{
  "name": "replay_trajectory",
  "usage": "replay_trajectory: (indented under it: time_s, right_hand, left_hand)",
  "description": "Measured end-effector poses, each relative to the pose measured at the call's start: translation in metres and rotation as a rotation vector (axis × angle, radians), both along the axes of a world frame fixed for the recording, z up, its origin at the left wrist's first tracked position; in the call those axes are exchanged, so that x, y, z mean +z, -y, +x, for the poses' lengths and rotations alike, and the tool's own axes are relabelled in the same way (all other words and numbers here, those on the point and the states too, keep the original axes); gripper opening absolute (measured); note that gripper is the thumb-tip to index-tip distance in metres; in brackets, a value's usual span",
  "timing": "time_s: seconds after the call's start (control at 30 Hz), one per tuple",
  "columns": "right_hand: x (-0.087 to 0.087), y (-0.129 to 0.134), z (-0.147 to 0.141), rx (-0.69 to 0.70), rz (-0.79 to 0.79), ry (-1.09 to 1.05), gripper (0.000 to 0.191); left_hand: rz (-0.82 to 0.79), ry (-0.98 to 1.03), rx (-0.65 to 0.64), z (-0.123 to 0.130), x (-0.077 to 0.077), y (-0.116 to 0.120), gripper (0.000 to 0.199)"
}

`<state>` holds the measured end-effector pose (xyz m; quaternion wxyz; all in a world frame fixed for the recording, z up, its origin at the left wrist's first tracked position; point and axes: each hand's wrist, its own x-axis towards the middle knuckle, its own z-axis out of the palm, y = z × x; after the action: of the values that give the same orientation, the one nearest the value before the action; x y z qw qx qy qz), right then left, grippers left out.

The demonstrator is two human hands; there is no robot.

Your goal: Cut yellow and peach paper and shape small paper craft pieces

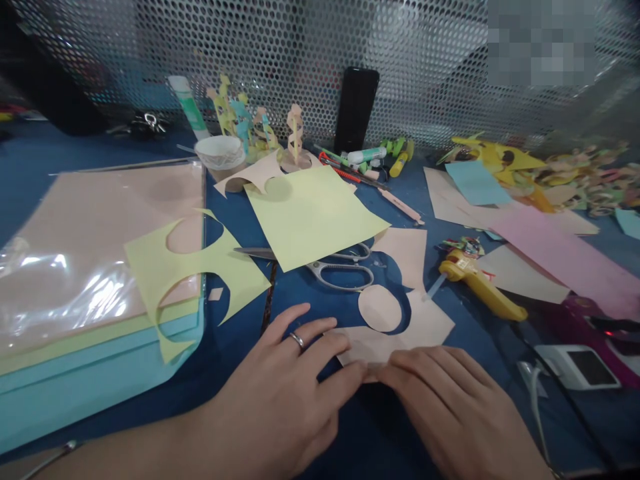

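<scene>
My left hand is at the front of the blue table, a silver ring on one finger. Its index fingertip meets my right hand at a small folded edge of pale pink paper, which both pinch; the thumbs are hidden. Just beyond lies a pale pink sheet with a round cutout, a loose paper circle inside it. Grey scissors rest farther back, partly under a yellow-green sheet.
A plastic folder of coloured paper lies left, a cut yellow-green sheet over its edge. A yellow glue gun lies right, near a white device. At the back are a paper cup, a glue stick and a phone.
</scene>
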<state>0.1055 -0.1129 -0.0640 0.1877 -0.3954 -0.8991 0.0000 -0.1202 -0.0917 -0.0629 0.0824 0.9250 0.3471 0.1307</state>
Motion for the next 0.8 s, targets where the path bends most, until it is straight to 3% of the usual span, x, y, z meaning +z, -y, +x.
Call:
replay_trajectory:
  time_s: [0.2, 0.5, 0.63, 0.8]
  right_hand:
    - [0.006, 0.005, -0.003, -0.018, 0.085, 0.013, 0.040]
    - [-0.017, 0.033, -0.007, -0.020, 0.071, -0.147, 0.035]
    - [-0.012, 0.031, -0.007, -0.075, 0.097, -0.131, 0.033]
    - [-0.009, 0.025, -0.010, -0.122, 0.003, -0.171, 0.035]
  left_hand:
    - [0.051, -0.035, -0.047, 0.004, 0.001, -0.001, 0.032]
    - [0.211, -0.106, -0.117, -0.001, -0.005, 0.007, 0.032]
    - [0.265, -0.126, -0.126, 0.000, -0.003, 0.008, 0.031]
    - [0.299, -0.093, -0.136, 0.000, -0.003, 0.007, 0.027]
